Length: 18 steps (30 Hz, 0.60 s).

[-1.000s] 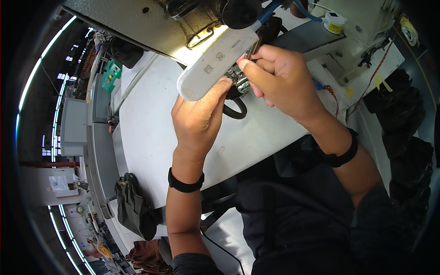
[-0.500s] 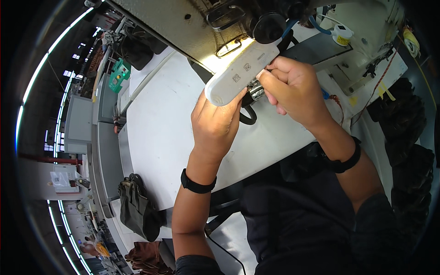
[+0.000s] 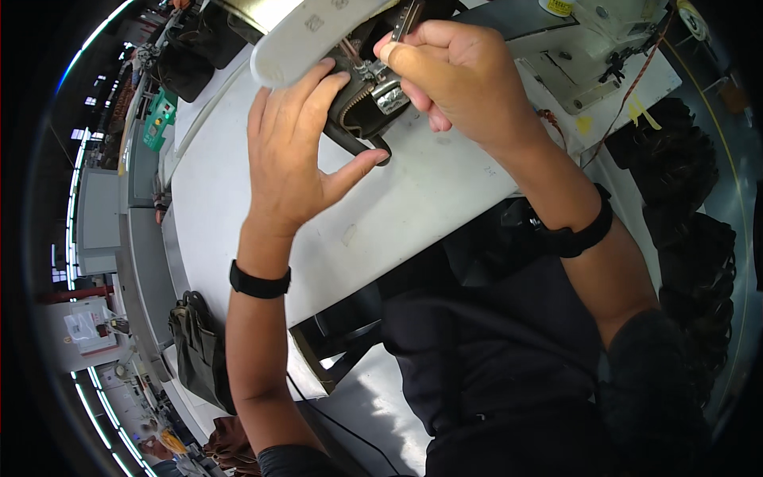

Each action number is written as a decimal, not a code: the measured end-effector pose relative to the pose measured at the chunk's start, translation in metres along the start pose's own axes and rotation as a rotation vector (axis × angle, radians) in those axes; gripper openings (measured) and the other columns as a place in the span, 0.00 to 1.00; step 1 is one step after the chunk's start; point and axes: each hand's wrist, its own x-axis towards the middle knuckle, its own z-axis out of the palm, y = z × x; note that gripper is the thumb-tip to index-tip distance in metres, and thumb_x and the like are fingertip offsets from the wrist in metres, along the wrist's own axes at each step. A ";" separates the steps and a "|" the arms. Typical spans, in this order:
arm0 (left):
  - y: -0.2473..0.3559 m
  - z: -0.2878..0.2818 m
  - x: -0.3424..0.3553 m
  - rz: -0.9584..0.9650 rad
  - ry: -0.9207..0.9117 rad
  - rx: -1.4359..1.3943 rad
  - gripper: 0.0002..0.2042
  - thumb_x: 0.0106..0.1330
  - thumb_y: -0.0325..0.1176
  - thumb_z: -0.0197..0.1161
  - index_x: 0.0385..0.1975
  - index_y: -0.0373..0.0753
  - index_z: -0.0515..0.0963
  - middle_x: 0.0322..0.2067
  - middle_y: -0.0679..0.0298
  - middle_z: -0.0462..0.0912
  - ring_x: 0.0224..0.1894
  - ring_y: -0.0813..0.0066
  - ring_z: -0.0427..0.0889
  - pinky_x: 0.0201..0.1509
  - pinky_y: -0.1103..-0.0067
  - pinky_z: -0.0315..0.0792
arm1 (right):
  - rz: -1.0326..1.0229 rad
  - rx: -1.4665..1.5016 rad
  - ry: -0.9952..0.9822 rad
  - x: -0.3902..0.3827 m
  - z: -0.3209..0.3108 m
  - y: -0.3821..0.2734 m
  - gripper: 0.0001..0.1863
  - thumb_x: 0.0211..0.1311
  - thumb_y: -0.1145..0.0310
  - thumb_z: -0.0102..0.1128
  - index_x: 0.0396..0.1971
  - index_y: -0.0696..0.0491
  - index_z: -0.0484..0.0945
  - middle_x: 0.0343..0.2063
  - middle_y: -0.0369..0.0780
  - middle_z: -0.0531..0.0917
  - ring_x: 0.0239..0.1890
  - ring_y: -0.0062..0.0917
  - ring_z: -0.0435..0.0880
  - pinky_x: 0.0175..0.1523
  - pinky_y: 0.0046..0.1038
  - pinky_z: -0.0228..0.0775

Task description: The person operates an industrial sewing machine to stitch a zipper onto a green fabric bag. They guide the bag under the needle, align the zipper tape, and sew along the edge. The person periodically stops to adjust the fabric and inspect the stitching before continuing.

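White-soled shoe (image 3: 318, 36), long axis toward upper right.

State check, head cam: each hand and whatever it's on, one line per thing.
left hand: gripping the shoe, fingers on the sole, thumb spread below
right hand: closed, pinching a thin tool at the shoe
shoe: held up off the table, white sole upward
thin tool: pinched in the fingertips, tip hidden
white table: under both hands
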 end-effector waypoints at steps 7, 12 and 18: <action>-0.046 0.006 -0.012 0.113 -0.024 0.123 0.45 0.44 0.35 0.81 0.70 0.47 0.70 0.70 0.60 0.70 0.71 0.60 0.70 0.74 0.59 0.62 | 0.072 -0.023 -0.068 -0.003 -0.007 -0.020 0.15 0.71 0.62 0.63 0.27 0.58 0.81 0.19 0.35 0.81 0.16 0.15 0.75 0.22 0.18 0.66; -0.051 0.007 0.021 0.277 0.003 0.230 0.34 0.51 0.30 0.75 0.62 0.40 0.76 0.57 0.58 0.80 0.60 0.58 0.78 0.66 0.61 0.68 | 0.130 0.009 0.030 0.000 0.002 -0.008 0.17 0.72 0.63 0.64 0.22 0.55 0.78 0.15 0.35 0.78 0.12 0.16 0.72 0.18 0.19 0.62; -0.015 -0.034 0.004 0.151 -0.138 0.262 0.25 0.43 0.31 0.78 0.45 0.40 0.80 0.37 0.64 0.78 0.43 0.64 0.80 0.62 0.65 0.68 | 0.078 0.023 0.026 -0.002 0.006 -0.009 0.16 0.71 0.63 0.63 0.44 0.62 0.86 0.14 0.29 0.73 0.10 0.09 0.63 0.18 0.16 0.60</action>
